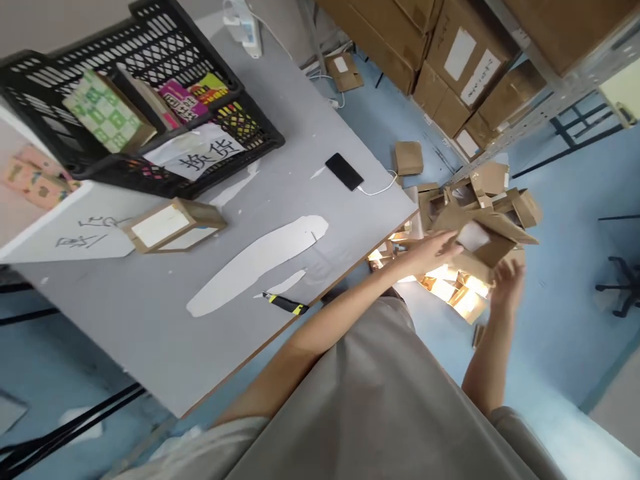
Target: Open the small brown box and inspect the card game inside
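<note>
Off the table's right side, I hold an opened cardboard box (493, 252) with its flaps spread and a white patch showing on it. My left hand (443, 249) grips the box at its left side, fingers partly hidden. At the lower right edge, my right hand (507, 283) is closed on the same box, slightly blurred. Beneath and behind it lies a heap of opened cardboard boxes (525, 207) on the blue floor. A black and yellow utility knife (286, 304) rests near the table edge, apart from both hands.
On the grey table (150, 333) stand a black plastic crate (270, 137) with several packages and a closed small carton (187, 223). A phone (344, 171) lies there with a white cable. Shelving with large cartons (457, 57) stands beyond; an office chair base (620, 287) is far right.
</note>
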The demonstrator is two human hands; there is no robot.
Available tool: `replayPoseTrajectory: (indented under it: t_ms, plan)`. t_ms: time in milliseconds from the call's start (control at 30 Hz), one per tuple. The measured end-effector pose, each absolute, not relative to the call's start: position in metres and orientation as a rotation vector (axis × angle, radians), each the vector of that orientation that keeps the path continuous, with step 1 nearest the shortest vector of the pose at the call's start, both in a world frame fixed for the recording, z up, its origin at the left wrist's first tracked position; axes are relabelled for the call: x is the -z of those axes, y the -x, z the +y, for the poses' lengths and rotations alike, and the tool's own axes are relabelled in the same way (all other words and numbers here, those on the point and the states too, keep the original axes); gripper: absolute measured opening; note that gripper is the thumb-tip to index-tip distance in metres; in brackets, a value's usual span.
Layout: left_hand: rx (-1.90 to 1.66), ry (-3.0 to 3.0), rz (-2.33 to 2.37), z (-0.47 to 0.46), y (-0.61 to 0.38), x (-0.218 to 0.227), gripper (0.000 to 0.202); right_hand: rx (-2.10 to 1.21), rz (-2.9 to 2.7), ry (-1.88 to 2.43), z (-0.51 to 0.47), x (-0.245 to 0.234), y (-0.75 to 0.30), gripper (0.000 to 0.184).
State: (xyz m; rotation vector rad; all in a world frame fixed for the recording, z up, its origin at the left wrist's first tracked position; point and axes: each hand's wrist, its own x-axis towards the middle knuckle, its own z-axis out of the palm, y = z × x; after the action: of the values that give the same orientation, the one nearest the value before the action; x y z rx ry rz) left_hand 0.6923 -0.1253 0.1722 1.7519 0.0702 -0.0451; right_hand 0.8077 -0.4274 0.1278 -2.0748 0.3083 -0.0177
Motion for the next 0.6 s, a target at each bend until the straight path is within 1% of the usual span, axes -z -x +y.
replayPoseTrajectory:
  t_ms: [100,133,200,267,333,400,467,533,567,600]
  plan:
    - [0.028,-1.754,0.062,-0.119,-0.717,-0.159,0.062,0.252,0.554,2.111,-0.443,-0.112,-0.834,0.066]
    - [0.027,-1.764,0.108,-0.112,-0.715,-0.147,0.058,0.266,0.585,2.132,-0.439,-0.103,-0.837,0.059]
    - [0.029,-1.776,0.273,-0.088,-0.699,-0.114,0.049,0.164,0.565,2.175,-0.412,-0.082,-0.834,0.051]
    - [0.026,-1.796,0.544,-0.055,-0.670,-0.076,0.042,-0.028,0.459,2.201,-0.362,-0.060,-0.823,0.054]
    - [0.002,-1.825,0.891,-0.015,-0.633,-0.040,0.042,-0.214,0.214,2.259,-0.294,-0.039,-0.808,0.061]
    - [-0.084,-1.822,1.242,0.029,-0.595,-0.009,0.049,-0.405,-0.097,2.265,-0.215,-0.019,-0.795,0.061]
    - [-0.146,-1.794,1.408,0.071,-0.560,0.017,0.062,-0.648,-0.488,2.240,-0.135,0.001,-0.789,0.059]
    - [-0.217,-1.832,1.569,0.105,-0.531,0.039,0.070,-0.700,-0.646,2.226,-0.058,0.021,-0.790,0.061]
    - [-0.203,-1.833,1.639,0.118,-0.520,0.049,0.071,-0.712,-0.731,2.231,-0.023,0.030,-0.791,0.066]
    - [-0.181,-1.818,1.721,0.128,-0.511,0.058,0.071,-0.702,-0.874,2.276,0.009,0.039,-0.794,0.077]
